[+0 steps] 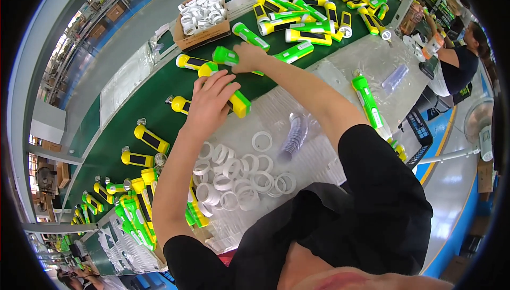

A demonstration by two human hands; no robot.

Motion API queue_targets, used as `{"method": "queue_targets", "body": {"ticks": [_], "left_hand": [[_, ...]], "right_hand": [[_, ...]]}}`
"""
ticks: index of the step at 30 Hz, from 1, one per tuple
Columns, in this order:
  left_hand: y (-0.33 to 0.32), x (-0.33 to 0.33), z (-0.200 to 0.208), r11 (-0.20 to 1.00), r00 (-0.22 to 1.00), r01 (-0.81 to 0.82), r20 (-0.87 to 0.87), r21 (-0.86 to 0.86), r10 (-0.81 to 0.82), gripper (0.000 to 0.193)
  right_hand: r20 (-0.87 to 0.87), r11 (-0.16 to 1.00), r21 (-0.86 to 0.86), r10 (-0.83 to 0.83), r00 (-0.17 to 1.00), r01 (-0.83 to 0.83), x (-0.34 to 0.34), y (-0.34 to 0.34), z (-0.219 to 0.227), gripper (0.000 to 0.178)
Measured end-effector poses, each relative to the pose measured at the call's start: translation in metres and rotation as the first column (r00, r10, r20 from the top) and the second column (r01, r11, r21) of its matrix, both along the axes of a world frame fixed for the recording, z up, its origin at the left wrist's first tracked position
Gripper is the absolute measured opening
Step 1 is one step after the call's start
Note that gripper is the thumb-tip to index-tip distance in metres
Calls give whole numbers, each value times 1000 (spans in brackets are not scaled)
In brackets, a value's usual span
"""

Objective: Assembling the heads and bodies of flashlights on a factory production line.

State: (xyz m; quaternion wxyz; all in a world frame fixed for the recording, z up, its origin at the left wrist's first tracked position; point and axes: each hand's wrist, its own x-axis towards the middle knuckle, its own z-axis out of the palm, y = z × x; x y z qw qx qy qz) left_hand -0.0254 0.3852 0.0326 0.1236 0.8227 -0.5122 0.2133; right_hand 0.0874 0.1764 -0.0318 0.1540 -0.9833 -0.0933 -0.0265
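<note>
My left hand (pixel 208 104) is closed round a yellow-and-green flashlight (pixel 240 105), its body slanting under the fingers. Just beyond it, my right hand (pixel 248 58) grips a green flashlight (pixel 225 55) by the body, over the green conveyor belt (pixel 114 165). The fingertips of the right hand are partly hidden. Beside the hands a yellow flashlight (pixel 190 62) lies on the belt, and another green one (pixel 249 36) lies beyond the right hand. Loose white plastic rings (pixel 208 194) are heaped on the plastic-covered table near my body, between my forearms.
A cardboard box (pixel 204 39) of white parts stands at the belt's far side. Many flashlights (pixel 308 37) lie at the far right; others (pixel 135 218) cluster by my left forearm. Stacked clear plastic pieces (pixel 294 138) and one green flashlight (pixel 366 99) rest on the table. A co-worker (pixel 465 61) sits at right.
</note>
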Motion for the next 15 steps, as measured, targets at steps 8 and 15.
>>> {"method": "queue_targets", "body": {"ticks": [8, 15], "left_hand": [[-77, -87, 24, 953, 953, 302, 13, -32, -302, 42], [-147, -136, -13, 853, 854, 508, 61, 120, -517, 28]], "right_hand": [[6, 143, 990, -13, 1000, -4, -133, -81, 63, 44], [-209, -10, 977, -196, 958, 211, -313, -148, 43, 35]]}}
